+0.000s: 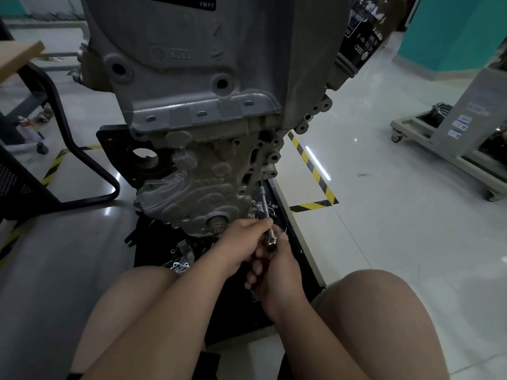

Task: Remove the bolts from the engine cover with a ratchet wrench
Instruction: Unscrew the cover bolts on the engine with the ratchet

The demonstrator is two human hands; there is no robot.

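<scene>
A grey engine stands upright before me, its ribbed lower cover point(189, 196) facing me near the floor. A chrome ratchet wrench point(270, 237) with a long extension bar point(263, 201) reaches up along the cover's right edge. My left hand point(241, 239) pinches the extension just above the ratchet head. My right hand point(277, 275) grips the wrench handle below, fingers curled around it. The bolt and socket at the far end are hidden behind the engine's edge.
The engine sits on a black stand tray point(290, 215) holding loose metal parts point(179, 266). A black chair frame point(82, 171) is at left, a grey wheeled cart point(439, 149) at right. Yellow-black tape point(310, 165) marks the glossy floor. My bare knees fill the foreground.
</scene>
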